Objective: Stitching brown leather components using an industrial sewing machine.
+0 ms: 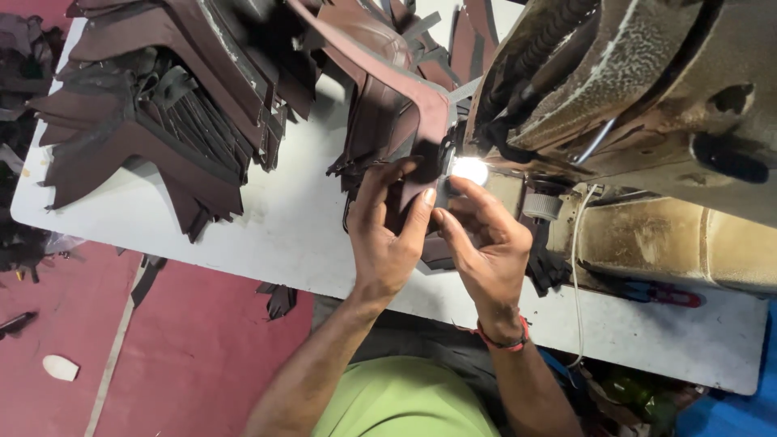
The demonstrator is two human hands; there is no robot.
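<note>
Brown leather piece [396, 121] is pinched by both the left hand [387, 235] and right hand [486, 243], steadying it under the sewing machine [647, 97] lamp [469, 170].

Sewing machine [647, 105], worn, on white table [267, 226]; beside its lamp [469, 170], left hand [387, 235] and right hand [486, 243] pinch brown leather piece [396, 121]; stacked leather pieces [154, 105] well left.

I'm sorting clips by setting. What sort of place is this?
Probably a leather stitching workshop: both hands, left hand and right hand, feed a dark brown leather piece under a worn sewing machine, with stacks of cut leather pieces on the white table.
</note>
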